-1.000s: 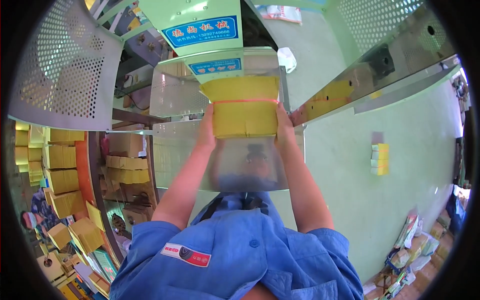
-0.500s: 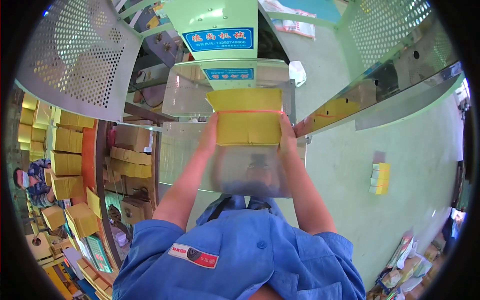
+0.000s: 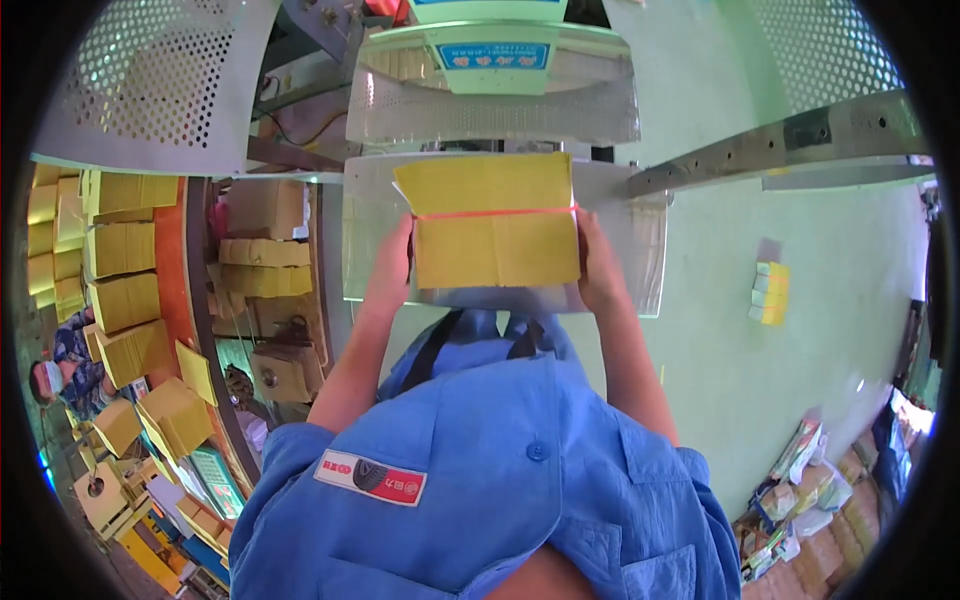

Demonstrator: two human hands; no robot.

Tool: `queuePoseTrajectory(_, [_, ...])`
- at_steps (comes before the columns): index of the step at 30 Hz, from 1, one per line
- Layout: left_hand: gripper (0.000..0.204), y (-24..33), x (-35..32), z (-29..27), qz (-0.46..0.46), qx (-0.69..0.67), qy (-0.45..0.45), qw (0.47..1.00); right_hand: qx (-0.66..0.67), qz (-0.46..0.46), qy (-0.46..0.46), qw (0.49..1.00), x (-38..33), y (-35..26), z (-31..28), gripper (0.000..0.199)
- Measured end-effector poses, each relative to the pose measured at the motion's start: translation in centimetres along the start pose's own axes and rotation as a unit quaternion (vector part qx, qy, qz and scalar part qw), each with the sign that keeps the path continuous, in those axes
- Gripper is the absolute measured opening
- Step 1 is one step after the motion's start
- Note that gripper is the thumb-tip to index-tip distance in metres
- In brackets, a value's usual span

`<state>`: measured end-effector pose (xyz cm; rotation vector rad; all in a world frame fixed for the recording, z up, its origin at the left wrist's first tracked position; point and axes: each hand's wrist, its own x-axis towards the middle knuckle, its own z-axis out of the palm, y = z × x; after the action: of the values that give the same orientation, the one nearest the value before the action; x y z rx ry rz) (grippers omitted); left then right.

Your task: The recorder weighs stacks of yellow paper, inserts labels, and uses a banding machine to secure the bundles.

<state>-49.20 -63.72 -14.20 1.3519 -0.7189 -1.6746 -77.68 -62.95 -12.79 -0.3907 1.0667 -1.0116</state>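
Observation:
Between my two hands is a bundle of yellow card sheets (image 3: 497, 252), bound across by a thin red band (image 3: 495, 212). A loose-looking top flap of the bundle tilts up at its far side. My left hand (image 3: 393, 262) presses against its left end and my right hand (image 3: 600, 262) against its right end, fingers partly hidden behind it. Beneath and beyond lies a shiny metal machine table (image 3: 640, 240); the bundle's near edge is close to the table's front edge. I cannot tell whether they touch.
A raised metal plate (image 3: 500, 115) stands at the back of the machine. Perforated guards (image 3: 150, 85) flank it, with a metal bar (image 3: 780, 140) at right. Yellow stacks (image 3: 125, 300) line a bench at left, near another person (image 3: 75, 360). A small bundle (image 3: 770, 293) sits on the floor.
Still gripped at both ends, the bundle has come back toward my body relative to the machine table. The machine now sits higher in view.

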Motion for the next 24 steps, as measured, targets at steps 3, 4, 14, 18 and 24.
queuePoseTrajectory(3, [0.035,-0.8,-0.1,-1.0,0.069,0.053,-0.008,0.996,0.107,-0.032,0.069,0.991,-0.4,0.8,0.6,0.041])
queuePoseTrajectory(4, [0.033,-0.2,-0.3,-0.8,0.189,0.252,0.008,0.949,0.107,-0.032,0.073,0.991,-0.4,1.0,0.9,0.041])
queuePoseTrajectory(14, [0.034,0.2,-1.9,-0.2,0.222,0.473,0.143,0.84,-0.156,-0.122,0.173,0.965,-0.6,2.2,0.8,0.038])
queuePoseTrajectory(18, [0.033,0.5,-2.3,-0.1,0.196,0.38,0.143,0.893,-0.395,-0.136,0.183,0.89,-0.4,1.3,-0.2,0.036])
queuePoseTrajectory(24, [0.033,-0.4,-3.3,-0.8,0.249,0.41,0.175,0.86,-0.298,-0.08,0.126,0.943,-1.5,-1.5,-2.0,0.035])
